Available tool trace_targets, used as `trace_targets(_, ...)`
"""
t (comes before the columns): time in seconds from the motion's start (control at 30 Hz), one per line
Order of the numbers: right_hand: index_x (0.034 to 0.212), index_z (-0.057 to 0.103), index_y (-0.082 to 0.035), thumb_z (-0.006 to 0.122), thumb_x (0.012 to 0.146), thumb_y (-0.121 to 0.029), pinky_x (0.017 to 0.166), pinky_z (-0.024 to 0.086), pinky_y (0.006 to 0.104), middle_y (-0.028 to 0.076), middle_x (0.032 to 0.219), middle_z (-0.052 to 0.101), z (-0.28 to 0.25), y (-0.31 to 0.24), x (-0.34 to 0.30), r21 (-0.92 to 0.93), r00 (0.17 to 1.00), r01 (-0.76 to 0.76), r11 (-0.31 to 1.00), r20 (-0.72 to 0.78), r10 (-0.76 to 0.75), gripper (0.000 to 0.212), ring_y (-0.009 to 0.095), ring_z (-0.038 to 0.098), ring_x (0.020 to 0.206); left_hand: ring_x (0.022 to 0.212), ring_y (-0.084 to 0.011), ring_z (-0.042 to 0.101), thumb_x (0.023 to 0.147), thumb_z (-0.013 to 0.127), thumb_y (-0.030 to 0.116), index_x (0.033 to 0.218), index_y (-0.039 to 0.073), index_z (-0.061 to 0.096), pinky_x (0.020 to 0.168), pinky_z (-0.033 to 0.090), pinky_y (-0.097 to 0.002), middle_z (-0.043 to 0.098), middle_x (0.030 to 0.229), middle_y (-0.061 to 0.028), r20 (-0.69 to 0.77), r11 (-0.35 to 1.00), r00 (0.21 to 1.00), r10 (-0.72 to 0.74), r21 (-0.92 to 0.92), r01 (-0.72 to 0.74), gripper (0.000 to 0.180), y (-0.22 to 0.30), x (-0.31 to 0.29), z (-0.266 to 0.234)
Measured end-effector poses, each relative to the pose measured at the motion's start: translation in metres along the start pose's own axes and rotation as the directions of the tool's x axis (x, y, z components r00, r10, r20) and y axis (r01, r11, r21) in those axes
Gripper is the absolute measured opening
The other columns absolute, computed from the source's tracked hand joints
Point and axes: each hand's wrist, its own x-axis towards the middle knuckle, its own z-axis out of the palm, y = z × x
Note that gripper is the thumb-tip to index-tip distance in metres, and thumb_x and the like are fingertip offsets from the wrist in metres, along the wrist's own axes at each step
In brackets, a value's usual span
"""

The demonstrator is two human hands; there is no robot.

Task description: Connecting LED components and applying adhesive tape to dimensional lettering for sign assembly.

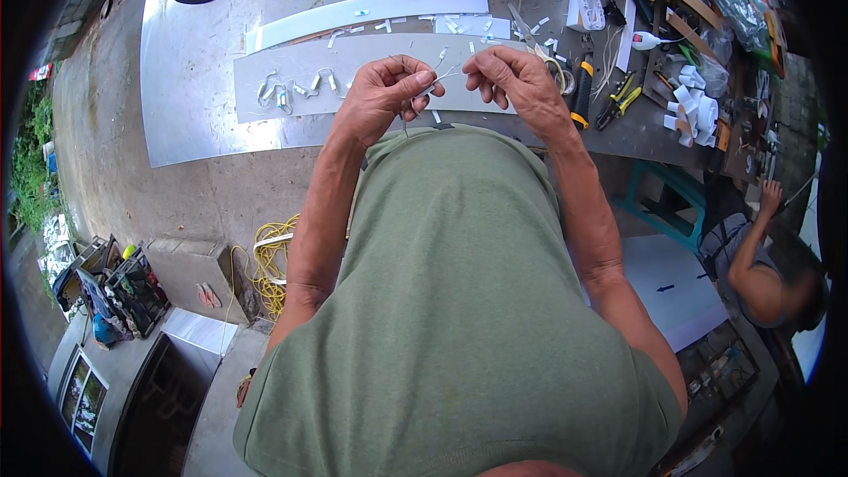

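Note:
My left hand (385, 101) is closed in a pinch on thin wires (448, 73), whose pale ends stick out to the right. My right hand (519, 81) is close by, fingers curled together at the wire ends; what they grip, if anything, is too small to make out. Both hands are above a long grey strip (208, 88) (309, 57) near the table's front edge. On the strip's left part lies a string of small white modules (284, 99) joined by thin wires.
Scissors (523, 28), a utility knife (581, 94) and yellow-handled pliers (629, 99) lie right of my hands. Small white pieces are scattered beyond the strip on the metal table (194, 128). A white curled strip pile (695, 110) is farther right. Another person (751, 256) works at the right edge.

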Motion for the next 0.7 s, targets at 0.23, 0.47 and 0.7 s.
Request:
trace_targets(0.23, 0.109, 0.071, 0.000, 0.068, 0.099, -0.024, 0.059, 0.045, 0.0193, 0.005, 0.088, 0.071, 0.009, -0.002, -0.006, -0.053, 0.999, -0.046, 0.998, -0.003, 0.046, 0.026, 0.006, 0.058, 0.072, 0.067, -0.0054, 0.059, 0.096, 0.071, 0.021, 0.100, 0.006, 0.069, 0.055, 0.047, -0.0199, 0.073, 0.090, -0.0067, 0.007, 0.998, 1.000, 0.019, 0.054, -0.019, 0.015, 0.001, -0.001, 0.002)
trace_targets(0.47, 0.108, 0.071, -0.001, 0.067, 0.098, -0.020, 0.062, 0.046, 0.0227, 0.003, 0.086, 0.069, 0.003, 0.001, -0.003, -0.290, 0.997, 0.063, 0.955, 0.052, -0.050, 0.021, 0.007, 0.055, 0.071, 0.066, -0.0068, 0.058, 0.095, 0.072, 0.023, 0.102, 0.004, 0.073, 0.057, 0.043, -0.0210, 0.073, 0.089, -0.0073, 0.048, 0.994, 0.996, 0.069, 0.087, -0.073, 0.020, 0.000, -0.003, 0.000)
trace_targets(0.7, 0.098, 0.070, -0.001, 0.071, 0.092, -0.010, 0.062, 0.049, 0.0311, 0.007, 0.082, 0.067, 0.007, -0.016, -0.004, -0.439, 0.897, 0.443, 0.782, 0.219, -0.385, 0.011, 0.016, 0.061, 0.069, 0.065, -0.0067, 0.058, 0.095, 0.073, 0.024, 0.101, 0.004, 0.074, 0.057, 0.042, -0.0217, 0.072, 0.082, -0.0063, 0.068, 0.984, 0.995, 0.074, 0.159, -0.084, 0.021, 0.003, -0.005, 0.004)
